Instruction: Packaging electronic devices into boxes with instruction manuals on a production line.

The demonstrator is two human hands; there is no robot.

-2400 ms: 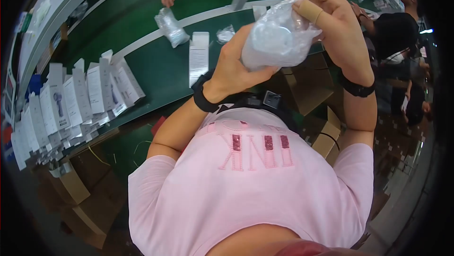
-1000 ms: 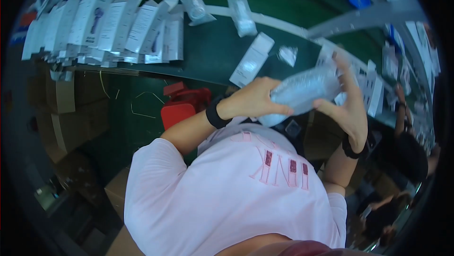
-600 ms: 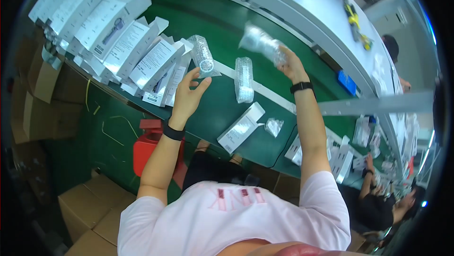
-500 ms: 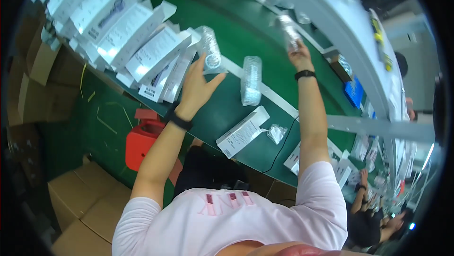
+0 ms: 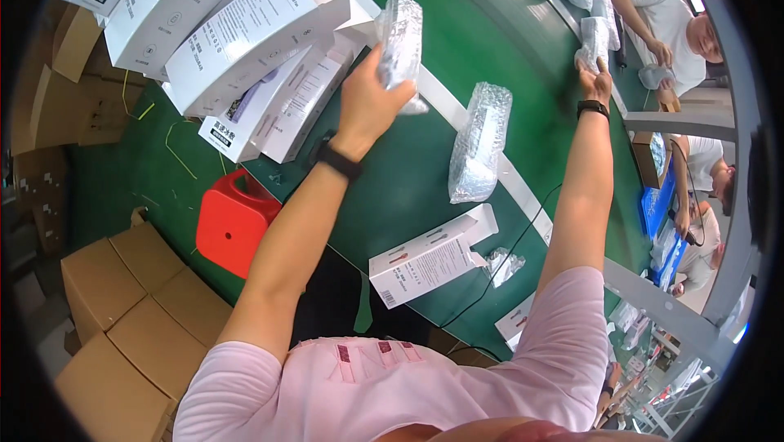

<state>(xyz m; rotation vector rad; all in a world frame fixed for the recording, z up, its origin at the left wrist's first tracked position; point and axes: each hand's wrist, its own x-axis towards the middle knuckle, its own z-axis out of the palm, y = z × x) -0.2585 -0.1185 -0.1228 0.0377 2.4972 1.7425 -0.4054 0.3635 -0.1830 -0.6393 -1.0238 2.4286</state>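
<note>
Left hand (image 5: 369,103) is closed around a bubble-wrapped pack (image 5: 400,38), held over the row of white boxes (image 5: 245,42). Right hand (image 5: 594,81) is stretched far out, gripping a second wrapped pack (image 5: 593,40). A third wrapped pack (image 5: 479,142) and an open white carton (image 5: 431,256) are seen lying on the green belt (image 5: 408,181).

The clear bubble-wrap pouch (image 5: 400,46) looks crinkly and glossy, like the second bubble-wrapped bundle (image 5: 479,144). The white cardboard cartons (image 5: 237,42) are smooth and matt. The green bench (image 5: 408,173) looks smooth, the red plastic stool (image 5: 233,222) slightly shiny.
</note>
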